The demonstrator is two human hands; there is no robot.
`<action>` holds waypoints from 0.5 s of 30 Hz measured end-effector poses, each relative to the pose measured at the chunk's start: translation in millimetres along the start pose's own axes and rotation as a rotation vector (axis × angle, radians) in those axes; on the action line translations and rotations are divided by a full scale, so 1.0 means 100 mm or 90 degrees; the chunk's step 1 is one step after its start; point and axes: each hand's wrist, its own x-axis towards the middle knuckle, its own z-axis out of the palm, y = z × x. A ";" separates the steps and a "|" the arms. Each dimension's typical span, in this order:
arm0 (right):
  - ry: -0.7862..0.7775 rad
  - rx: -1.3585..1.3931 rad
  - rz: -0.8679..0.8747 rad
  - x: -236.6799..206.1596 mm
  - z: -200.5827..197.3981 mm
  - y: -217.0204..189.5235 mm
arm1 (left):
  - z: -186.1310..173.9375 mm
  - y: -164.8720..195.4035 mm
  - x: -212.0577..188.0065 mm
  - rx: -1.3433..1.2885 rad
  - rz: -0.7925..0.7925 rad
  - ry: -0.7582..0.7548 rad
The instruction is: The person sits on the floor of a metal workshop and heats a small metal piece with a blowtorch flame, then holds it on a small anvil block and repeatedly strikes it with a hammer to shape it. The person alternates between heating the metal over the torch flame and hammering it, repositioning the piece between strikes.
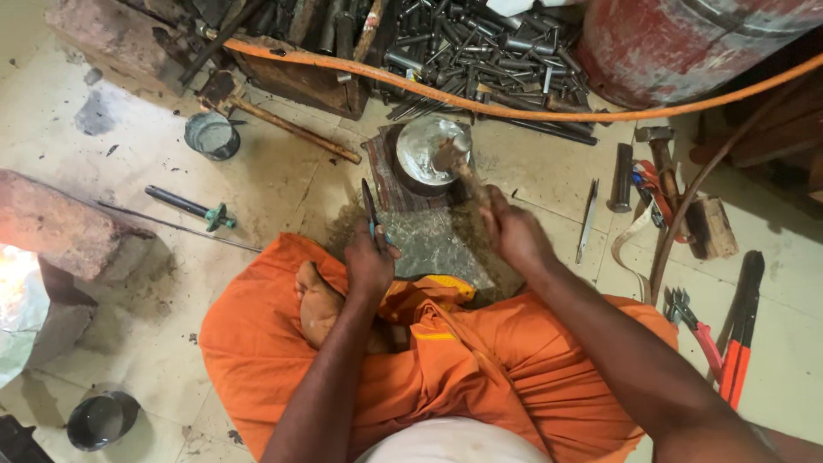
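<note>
- A round, shiny metal block stands just above the middle of the frame on a dark ribbed mat, which lies on the pale tiled floor.
- A hammer is blurred over the block; its head is at the block's right edge, and its wooden handle runs down and right into the right hand.
- The right hand is closed around the hammer handle, right of centre.
- The left hand is closed around a slim dark tool with a teal grip, which points up toward the block; whether its tip touches the block cannot be told.
- Between the two hands lies a flat, crumpled silvery sheet.
- The person sits on the floor in an orange cloth, with a bare foot showing at the left forearm.
- An orange hose curves across the upper part of the frame, in front of a pile of dark metal rods and a red drum at the upper right.
- At the upper left lie a long-handled hammer and a small grey pot; below them is a teal-ended tool.
- At the right edge lie red-handled cutters and pliers.
- A dark bowl sits at the lower left.
</note>
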 end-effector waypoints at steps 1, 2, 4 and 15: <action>0.045 0.036 -0.024 0.01 0.05 0.03 | 0.00 -0.03 -0.01 0.009 0.010 -0.008; 0.094 0.073 -0.057 0.01 0.08 0.08 | 0.01 -0.05 0.02 0.018 0.022 -0.006; 0.021 0.443 0.189 -0.02 0.09 0.16 | 0.03 -0.10 0.01 0.090 0.027 -0.030; -0.136 0.856 0.554 -0.20 0.22 0.27 | 0.09 0.20 0.11 0.030 -0.009 -0.257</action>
